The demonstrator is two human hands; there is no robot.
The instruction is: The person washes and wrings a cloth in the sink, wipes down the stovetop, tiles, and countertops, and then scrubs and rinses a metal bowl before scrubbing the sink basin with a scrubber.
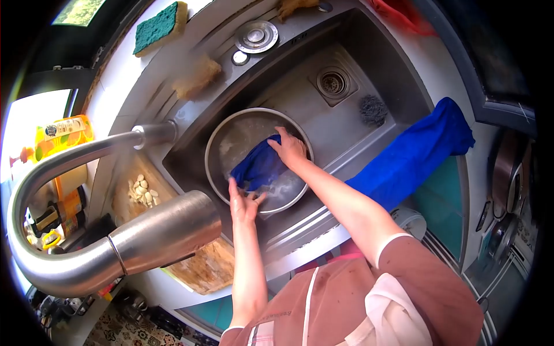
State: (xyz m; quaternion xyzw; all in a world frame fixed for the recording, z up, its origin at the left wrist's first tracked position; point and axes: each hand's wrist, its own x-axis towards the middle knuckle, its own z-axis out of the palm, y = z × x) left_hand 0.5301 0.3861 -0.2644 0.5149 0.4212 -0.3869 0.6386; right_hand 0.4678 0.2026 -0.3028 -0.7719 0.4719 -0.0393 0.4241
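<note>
A blue cloth (258,163) lies wet and bunched in a round metal basin (212,134) of cloudy water, which stands in the sink. At the cloth's upper right end, my right hand (290,151) is closed on it with thumb and fingers. My left hand (244,203) is over the near rim of the basin, fingers spread, the tip of one touching the cloth's lower left end. Water partly blurs the cloth's lower edge between the hands.
A steel faucet (167,233) arches in from the left. Peeled garlic cloves (142,191) lie on a wooden board (210,268). A second blue cloth (407,158) hangs over the sink's near edge. A scouring pad (373,110) sits near the drain (333,83); a green sponge (157,30) rests behind.
</note>
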